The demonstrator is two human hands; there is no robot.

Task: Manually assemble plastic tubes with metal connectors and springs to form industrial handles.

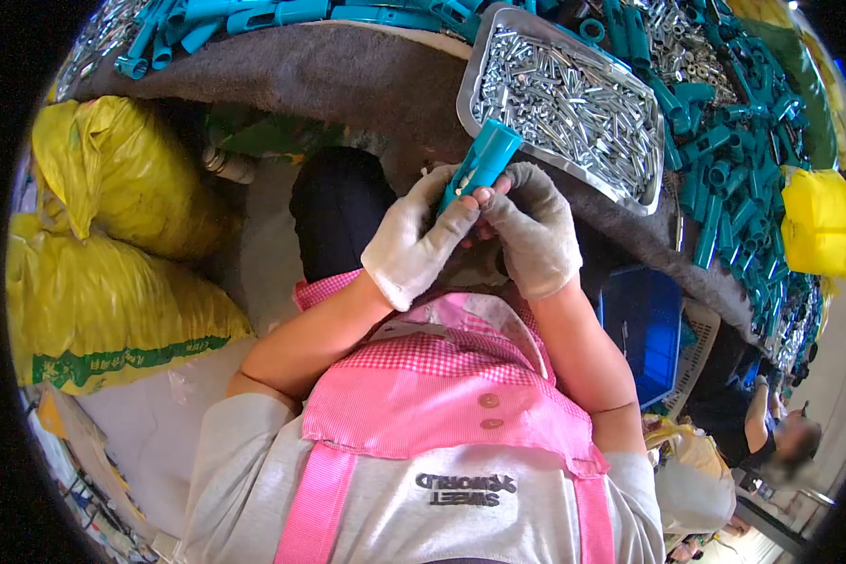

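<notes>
Both my hands wear pale gloves with bare fingertips and meet in front of my chest. A teal plastic tube-shaped part (494, 155) with a cut-out side is held between them, tilted with its round end away from me. My left hand (421, 232) grips the part's lower side, fingers closed. My right hand (540, 226) closes on it from the other side, thumb and fingertips pinched near the cut-out. A small pale bit shows at the cut-out; whatever else the fingertips pinch is hidden. Just beyond the hands sits a metal tray (650, 195) full of small silver metal pins (573, 103).
Piles of teal plastic parts (724, 179) cover the cloth-topped table (348, 70). Loose silver hardware (677, 42) lies behind the tray. Yellow sacks (122, 291) stand at left. A yellow container (818, 223) and a blue crate (641, 324) are at right. Another person (757, 423) sits at far right.
</notes>
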